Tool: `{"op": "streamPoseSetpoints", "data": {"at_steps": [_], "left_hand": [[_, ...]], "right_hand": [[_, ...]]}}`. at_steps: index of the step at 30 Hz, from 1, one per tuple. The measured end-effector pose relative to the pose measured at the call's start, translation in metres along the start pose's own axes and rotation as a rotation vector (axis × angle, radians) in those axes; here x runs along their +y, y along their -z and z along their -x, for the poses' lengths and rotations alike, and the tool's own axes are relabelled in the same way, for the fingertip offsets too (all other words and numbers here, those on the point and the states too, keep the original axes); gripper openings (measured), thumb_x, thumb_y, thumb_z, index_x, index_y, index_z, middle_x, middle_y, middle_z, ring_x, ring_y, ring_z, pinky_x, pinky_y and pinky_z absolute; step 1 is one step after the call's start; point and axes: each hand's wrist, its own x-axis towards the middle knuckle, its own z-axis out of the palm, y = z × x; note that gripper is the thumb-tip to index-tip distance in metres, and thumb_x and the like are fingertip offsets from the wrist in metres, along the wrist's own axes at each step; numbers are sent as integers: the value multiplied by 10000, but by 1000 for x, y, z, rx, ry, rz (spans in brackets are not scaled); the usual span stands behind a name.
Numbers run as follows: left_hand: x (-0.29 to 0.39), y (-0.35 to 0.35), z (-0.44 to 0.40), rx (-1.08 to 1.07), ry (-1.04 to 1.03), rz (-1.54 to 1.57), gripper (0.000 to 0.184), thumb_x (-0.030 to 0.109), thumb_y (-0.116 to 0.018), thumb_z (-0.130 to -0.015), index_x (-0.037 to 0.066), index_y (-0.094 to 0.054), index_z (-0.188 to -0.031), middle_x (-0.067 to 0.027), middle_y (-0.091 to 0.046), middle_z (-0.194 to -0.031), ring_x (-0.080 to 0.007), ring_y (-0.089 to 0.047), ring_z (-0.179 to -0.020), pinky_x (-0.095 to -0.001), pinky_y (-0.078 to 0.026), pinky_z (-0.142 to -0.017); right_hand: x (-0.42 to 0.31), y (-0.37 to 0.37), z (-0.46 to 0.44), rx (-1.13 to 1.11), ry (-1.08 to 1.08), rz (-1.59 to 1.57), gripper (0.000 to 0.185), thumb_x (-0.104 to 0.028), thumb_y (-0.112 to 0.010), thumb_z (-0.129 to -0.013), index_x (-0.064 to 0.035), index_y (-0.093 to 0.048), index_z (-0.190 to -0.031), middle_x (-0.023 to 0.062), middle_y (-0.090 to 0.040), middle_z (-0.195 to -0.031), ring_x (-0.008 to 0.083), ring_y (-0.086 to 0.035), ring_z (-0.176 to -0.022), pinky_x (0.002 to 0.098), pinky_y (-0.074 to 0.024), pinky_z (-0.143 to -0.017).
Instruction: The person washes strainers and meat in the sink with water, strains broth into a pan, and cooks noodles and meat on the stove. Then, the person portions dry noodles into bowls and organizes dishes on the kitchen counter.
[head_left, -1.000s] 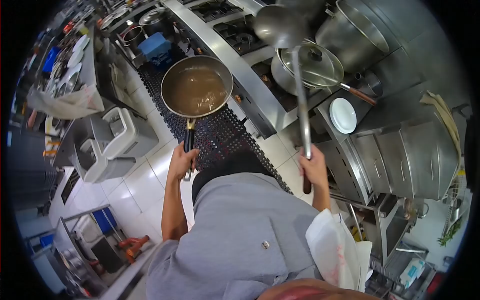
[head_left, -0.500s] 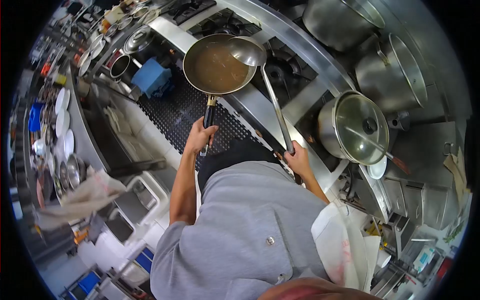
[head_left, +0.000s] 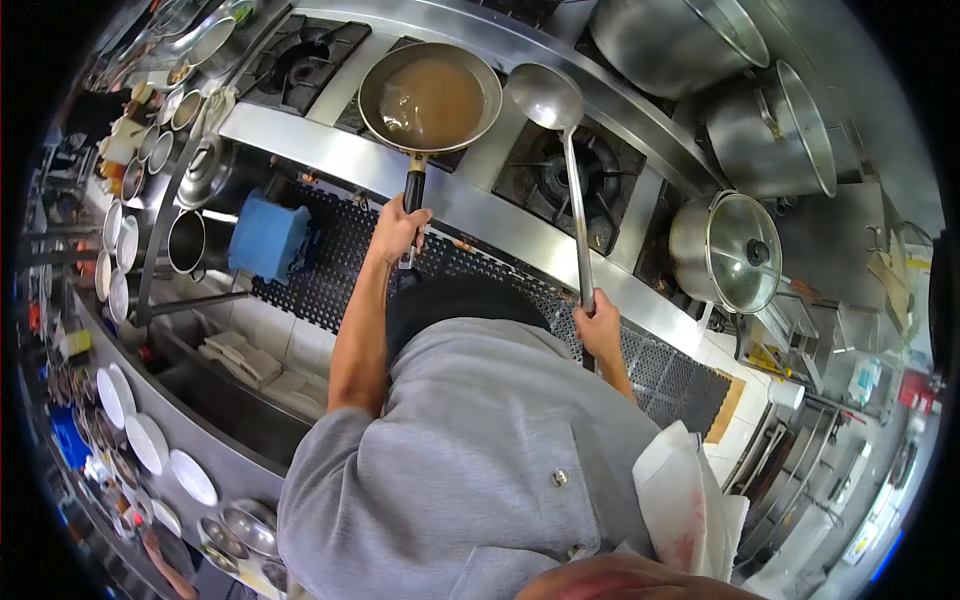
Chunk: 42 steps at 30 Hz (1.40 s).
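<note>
My left hand (head_left: 398, 232) is closed around the black handle of a frying pan (head_left: 371, 92). A brown, soupy liquid (head_left: 445, 100) fills the pan's bottom. The pan is over a stove burner in the upper middle; whether it rests on the grate I cannot tell. My right hand (head_left: 598, 325) grips the lower end of a long-handled steel ladle (head_left: 578, 200). Its bowl is just right of the pan, apart from it, and looks bare inside. Below the bowl sits a black gas burner (head_left: 570, 178).
A glass-lidded pot (head_left: 688, 245) stands to the right. Two large steel pots (head_left: 770, 140) are at the back right. Another burner (head_left: 300, 65) lies left of the pan. Behind on the left are a blue container (head_left: 268, 238), white plates (head_left: 148, 443) and a counter. A black mat (head_left: 330, 255) covers the floor.
The ladle has moved from over the pan's right side to beside it. The pan has gone farther over the stove. My view has turned.
</note>
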Motion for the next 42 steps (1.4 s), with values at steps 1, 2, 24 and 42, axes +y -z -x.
{"op": "streamPoseSetpoints", "data": {"at_steps": [1,2,24,42], "left_hand": [[4,9,-6,-17,14,1,156,78,-597,-801,16,-454,-807,-22,-471,-560,-118,-460,-405,-275,-383,-371],[11,16,-11,-33,29,1,170,89,-603,-807,18,-448,-813,-22,-469,-562,-118,-460,-404,-275,-388,-372],[-225,131,-199,879,265,312,478,430,-369,-937,-6,-548,-1019,-132,-620,-813,-222,-555,-520,-349,-460,-451],[-91,159,252,1488,-249,396,241,197,-569,-894,33,-593,-1069,-79,-647,-851,-149,-612,-719,-289,-500,-686]], "right_hand": [[-15,-13,8,-11,-78,-86,134,-117,-589,-758,-14,-517,-804,86,-536,-556,136,-523,-444,296,-417,-447],[-22,-25,13,20,-69,-104,118,-112,-587,-767,-22,-520,-804,58,-539,-550,120,-538,-437,279,-427,-433],[-107,-51,-39,-32,-143,146,113,-76,-577,-776,-27,-475,-781,24,-494,-544,101,-505,-440,256,-402,-418],[-196,-121,-170,-701,182,-270,160,37,-475,-792,-3,-430,-940,39,-424,-601,100,-404,-411,238,-391,-351]]}}
